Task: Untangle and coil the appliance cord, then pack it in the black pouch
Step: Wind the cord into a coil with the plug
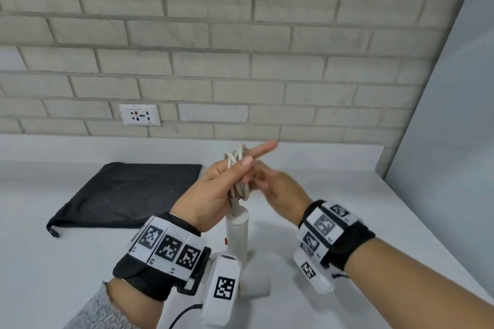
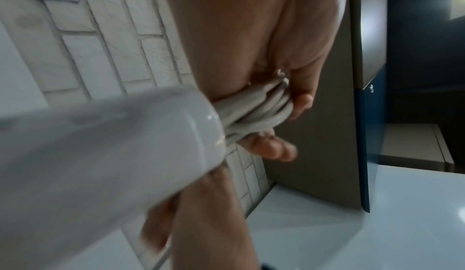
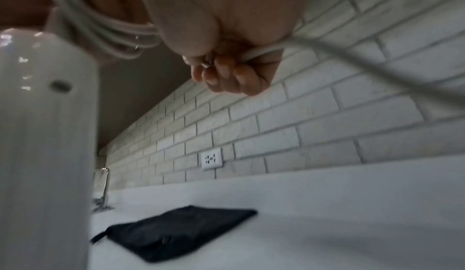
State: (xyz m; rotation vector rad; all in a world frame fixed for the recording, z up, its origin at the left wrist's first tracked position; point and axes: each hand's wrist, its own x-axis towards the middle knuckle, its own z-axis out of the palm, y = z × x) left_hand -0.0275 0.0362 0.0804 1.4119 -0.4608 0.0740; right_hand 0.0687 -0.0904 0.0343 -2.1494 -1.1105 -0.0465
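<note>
Above counter (image 1: pixel 320 195) | left hand (image 1: pixel 211 195) grips coiled cord (image 1: pixel 238 176) | right hand (image 1: pixel 280 189) pinches cord, blurred

Pale cord (image 1: pixel 238 176) coiled; black pouch (image 1: pixel 128 195) flat.

Head view: above, facing down toward wall socket (image 1: pixel 139 114). Wrist views: close, low, looking up; right wrist shares socket and black pouch (image 3: pixel 176 232).

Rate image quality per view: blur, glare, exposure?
Head view: evenly lit, motion blur on the right hand. Left wrist view: dim, the white appliance near the lens is soft, bright glare top right. Right wrist view: dim, the cord smears into a streak, the black pouch is soft.
</note>
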